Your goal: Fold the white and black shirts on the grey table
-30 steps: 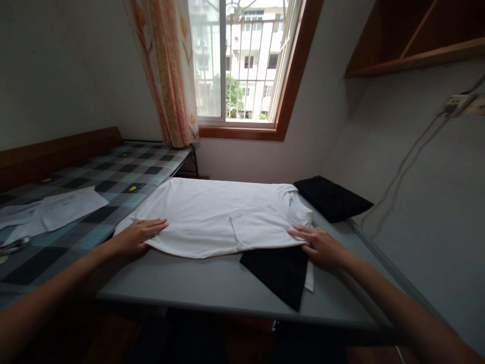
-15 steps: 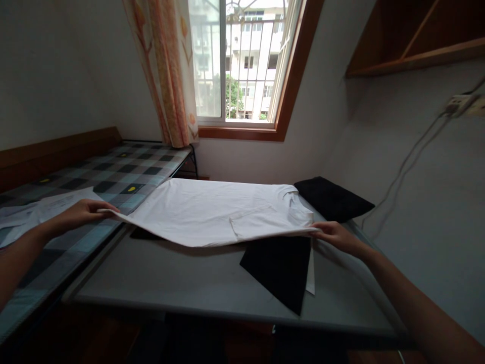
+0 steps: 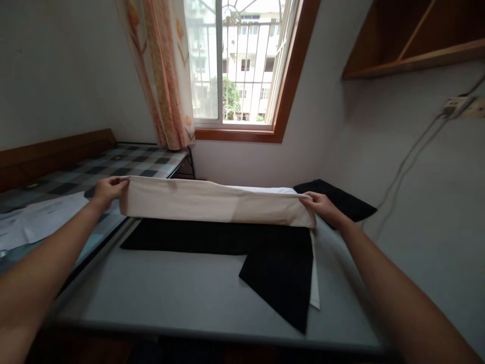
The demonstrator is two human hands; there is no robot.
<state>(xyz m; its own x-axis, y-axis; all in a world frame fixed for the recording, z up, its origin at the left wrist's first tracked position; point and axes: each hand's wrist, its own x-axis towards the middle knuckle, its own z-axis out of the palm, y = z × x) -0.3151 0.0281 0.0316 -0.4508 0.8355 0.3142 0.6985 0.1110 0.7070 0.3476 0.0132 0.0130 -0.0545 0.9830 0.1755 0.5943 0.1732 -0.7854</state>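
Observation:
A white T-shirt (image 3: 212,201) is stretched between my two hands, its near side raised so that the cream-looking underside faces me. My left hand (image 3: 109,191) pinches the raised edge at the left end. At the right end, my right hand (image 3: 317,204) pinches the same edge. Underneath lies a black garment (image 3: 212,237), spread on the grey tabletop (image 3: 174,288). One black sleeve-like flap points toward me, and another black part (image 3: 337,198) sticks out at the back right. A strip of white cloth (image 3: 314,283) shows beside the near flap.
To the left stands a bed with a checked mattress (image 3: 151,161) and sheets of paper (image 3: 45,215) on it. A curtain (image 3: 166,76) hangs by the barred window (image 3: 246,71). On the right are a wooden shelf (image 3: 413,64) and a wall socket with cables (image 3: 456,105).
Both hands have raised the T-shirt's near edge up and away from me, the left hand also shifting right. More of the black garment beneath is now exposed.

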